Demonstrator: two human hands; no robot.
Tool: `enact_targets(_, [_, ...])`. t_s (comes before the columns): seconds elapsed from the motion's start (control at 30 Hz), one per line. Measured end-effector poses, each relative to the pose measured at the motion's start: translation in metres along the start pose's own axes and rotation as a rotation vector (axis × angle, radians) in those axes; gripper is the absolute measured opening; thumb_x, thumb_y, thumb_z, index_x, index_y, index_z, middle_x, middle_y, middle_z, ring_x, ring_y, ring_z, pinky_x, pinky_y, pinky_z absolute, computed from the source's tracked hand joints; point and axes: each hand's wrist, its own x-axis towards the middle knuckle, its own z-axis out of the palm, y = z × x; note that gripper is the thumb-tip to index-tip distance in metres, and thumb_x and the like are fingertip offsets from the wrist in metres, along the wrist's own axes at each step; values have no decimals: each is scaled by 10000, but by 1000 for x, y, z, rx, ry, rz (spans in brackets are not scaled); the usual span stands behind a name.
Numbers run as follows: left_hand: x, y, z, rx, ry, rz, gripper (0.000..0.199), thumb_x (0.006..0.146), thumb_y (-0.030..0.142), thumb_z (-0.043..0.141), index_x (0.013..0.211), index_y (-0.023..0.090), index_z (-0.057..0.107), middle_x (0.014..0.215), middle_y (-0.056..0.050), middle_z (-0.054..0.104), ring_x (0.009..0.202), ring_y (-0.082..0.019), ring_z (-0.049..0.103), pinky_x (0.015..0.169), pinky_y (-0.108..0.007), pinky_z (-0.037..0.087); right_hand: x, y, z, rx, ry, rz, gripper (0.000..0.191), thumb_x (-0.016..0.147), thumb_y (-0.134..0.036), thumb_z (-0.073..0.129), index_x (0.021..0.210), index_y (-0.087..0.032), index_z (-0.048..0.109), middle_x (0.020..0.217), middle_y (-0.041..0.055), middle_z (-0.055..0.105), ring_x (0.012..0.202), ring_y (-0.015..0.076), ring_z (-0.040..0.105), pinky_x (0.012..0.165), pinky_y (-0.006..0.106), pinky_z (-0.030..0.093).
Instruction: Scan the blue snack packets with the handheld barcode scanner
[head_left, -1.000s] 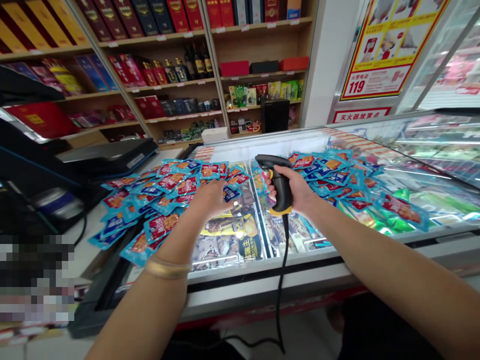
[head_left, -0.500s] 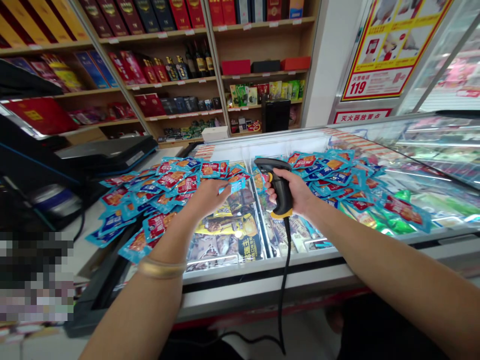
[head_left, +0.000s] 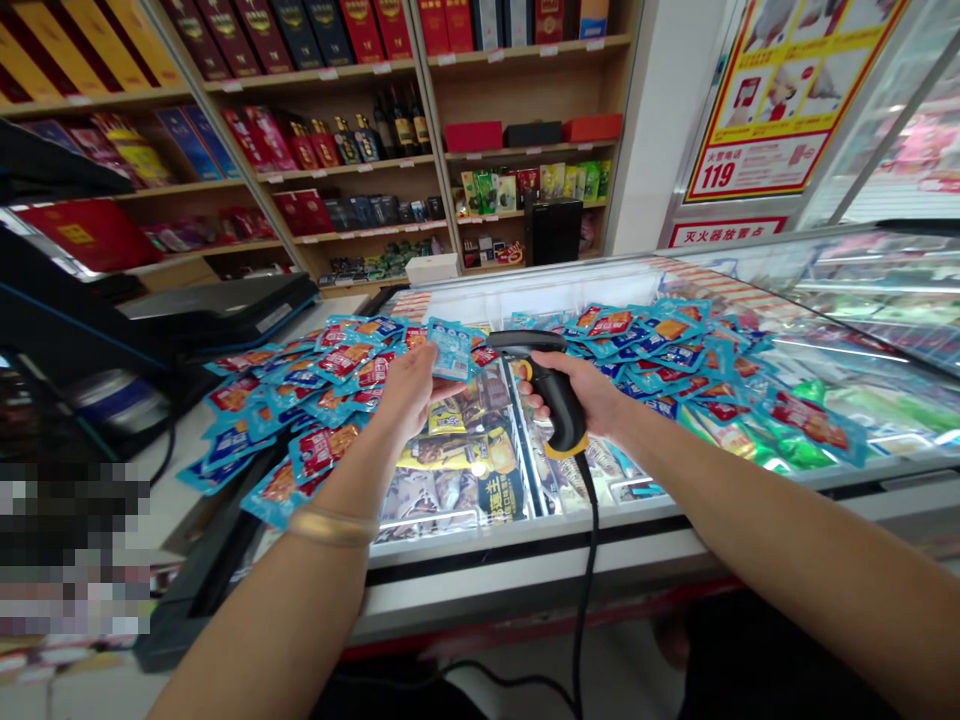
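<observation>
My left hand (head_left: 411,388) pinches a small blue snack packet (head_left: 452,350) by its left edge, its printed back turned up toward me. In my right hand (head_left: 589,392) is a black and yellow barcode scanner (head_left: 561,405), gripped by the handle with its head pointing left at the packet. A short gap separates scanner and packet. Beside my left arm lies a pile of blue and red snack packets (head_left: 341,362). Another heap of the same packets (head_left: 660,345) lies beyond my right hand.
The heaps rest on a glass-topped freezer (head_left: 480,575) with bagged goods inside. A black scanner cable (head_left: 589,560) hangs over its front edge. A dark device (head_left: 225,305) stands at the left. Shelves (head_left: 352,165) with boxes and bottles are behind.
My left hand has raised the packet and turned its back into view. My right hand has shifted the scanner slightly left and tilted it toward the packet.
</observation>
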Motion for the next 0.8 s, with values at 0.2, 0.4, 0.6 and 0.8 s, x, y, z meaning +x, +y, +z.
enact_targets(0.2, [-5, 2, 4, -11, 23, 14, 237, 901, 308, 493, 876, 145, 663, 760, -50, 717, 700, -161, 713, 787, -414, 603, -1, 2, 1, -61, -14, 90, 204, 859, -309, 565, 757, -136, 599, 611, 27, 573, 480, 93, 498, 419, 178, 436])
enact_targets(0.4, [-6, 1, 6, -14, 47, 48, 235, 871, 318, 514, 897, 140, 666, 769, -57, 720, 714, -178, 716, 771, -420, 605, -1, 2, 0, -96, -16, 88, 190, 839, -313, 612, 760, -143, 587, 609, 19, 579, 476, 92, 489, 423, 185, 440])
enact_targets(0.6, [-3, -2, 3, 22, 34, 54, 219, 823, 338, 563, 910, 160, 655, 762, -41, 710, 729, -177, 708, 771, -415, 602, -1, 3, 1, -79, -8, 71, 205, 838, -327, 614, 754, -142, 587, 612, 15, 564, 477, 89, 493, 424, 182, 438])
enact_targets(0.8, [3, -10, 9, 167, -27, 204, 309, 790, 409, 588, 999, 189, 645, 806, -10, 697, 763, -172, 681, 784, -402, 593, -2, -8, 1, 17, 20, -41, 187, 862, -308, 576, 763, -151, 588, 605, 17, 555, 471, 96, 487, 405, 179, 431])
